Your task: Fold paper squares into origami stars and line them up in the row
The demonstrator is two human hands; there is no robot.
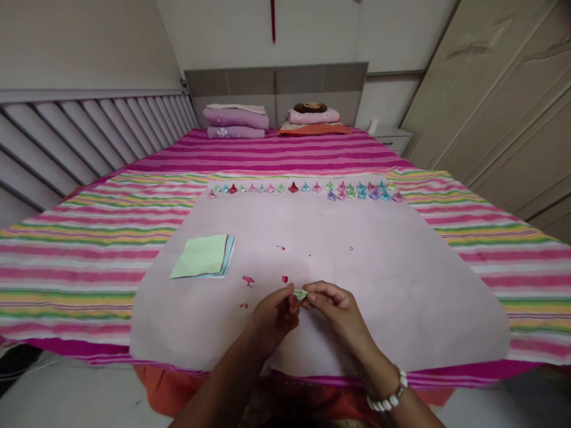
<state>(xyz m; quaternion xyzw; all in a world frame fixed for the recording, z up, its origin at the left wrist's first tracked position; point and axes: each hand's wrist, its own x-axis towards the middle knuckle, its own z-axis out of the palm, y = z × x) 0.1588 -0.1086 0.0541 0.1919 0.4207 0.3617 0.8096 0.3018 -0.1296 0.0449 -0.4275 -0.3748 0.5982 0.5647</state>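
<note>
Between my two hands is a small folded piece of light green paper (300,293), held just above the pale sheet (401,285). My left hand (276,318) pinches its left end with thumb and finger. At its right end, my right hand (336,309) grips it with fingertips; a white beaded bracelet (388,401) is on that wrist. Fingers cover both ends, so the full shape of the fold is hidden. Off to the left lies a stack of square paper (203,255), light green on top with blue and other sheets beneath.
Small folded paper pieces in many colours (293,187) line the sheet's far edge, grouped more thickly at the right (375,191). Red shapes (248,280) that look like printed marks dot the sheet. A striped bedspread (89,255) surrounds it, with folded bedding (236,119) by the headboard.
</note>
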